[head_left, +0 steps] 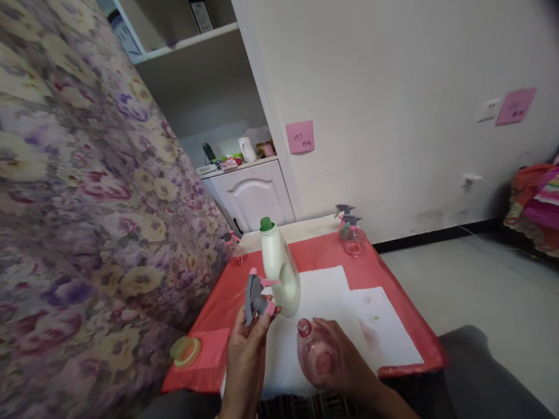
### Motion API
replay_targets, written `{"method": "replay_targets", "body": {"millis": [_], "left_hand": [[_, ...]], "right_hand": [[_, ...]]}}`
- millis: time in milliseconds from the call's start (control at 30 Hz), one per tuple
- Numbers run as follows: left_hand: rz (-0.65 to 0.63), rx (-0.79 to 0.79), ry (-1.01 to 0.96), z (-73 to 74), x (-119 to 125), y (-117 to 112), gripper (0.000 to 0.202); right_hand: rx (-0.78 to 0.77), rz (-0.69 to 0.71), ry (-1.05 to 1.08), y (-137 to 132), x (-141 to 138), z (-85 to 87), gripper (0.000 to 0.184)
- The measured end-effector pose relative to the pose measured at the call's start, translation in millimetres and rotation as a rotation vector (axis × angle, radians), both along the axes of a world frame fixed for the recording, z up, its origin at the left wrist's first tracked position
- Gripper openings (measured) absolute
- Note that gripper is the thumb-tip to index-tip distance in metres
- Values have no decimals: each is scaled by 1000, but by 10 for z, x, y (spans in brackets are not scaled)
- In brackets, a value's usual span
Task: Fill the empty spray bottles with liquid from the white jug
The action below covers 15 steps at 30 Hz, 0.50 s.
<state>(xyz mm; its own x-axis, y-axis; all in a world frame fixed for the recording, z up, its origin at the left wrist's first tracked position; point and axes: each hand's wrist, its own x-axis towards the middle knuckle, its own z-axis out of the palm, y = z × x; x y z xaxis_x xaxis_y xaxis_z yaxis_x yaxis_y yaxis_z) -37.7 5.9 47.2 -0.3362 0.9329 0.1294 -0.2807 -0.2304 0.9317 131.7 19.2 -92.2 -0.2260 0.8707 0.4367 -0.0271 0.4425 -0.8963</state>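
My left hand (248, 346) is closed around a grey and pink spray trigger head (257, 302), held up off the table. A thin clear tube runs from the head toward the mouth of a transparent pink spray bottle (317, 352). That bottle has no head on its neck and tilts to the left in my right hand (345, 361), whose fingers wrap its right side. Just beyond my hands stands a pale green jug (279, 267) with a handle. Something green, perhaps its cap, shows right behind its open mouth.
White paper sheets (388, 326) lie on the red-covered table (406, 308). Spray bottles with heads (354, 241) stand at the back right, another (234, 250) at the back left. A yellow-green tape roll (186, 351) lies near left. A flowered curtain (109, 233) borders the left side.
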Motion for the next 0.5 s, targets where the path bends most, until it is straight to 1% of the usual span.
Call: {"method": "replay_targets", "body": {"millis": [100, 200, 300, 433, 500], "left_hand": [[50, -7, 56, 2, -86, 3, 42], [77, -4, 115, 21, -176, 4, 42], [79, -23, 206, 56, -242, -5, 39], [104, -2, 262, 80, -277, -24, 37], [87, -1, 288, 76, -293, -33, 36]], "right_hand": [[53, -93, -39, 25, -19, -31, 60], [98, -144, -106, 53, -18, -64, 64], [137, -195, -143, 74, -8, -96, 63], [116, -222, -154, 76, 6, -121, 74], [112, -235, -163, 71, 8, -126, 75]]}}
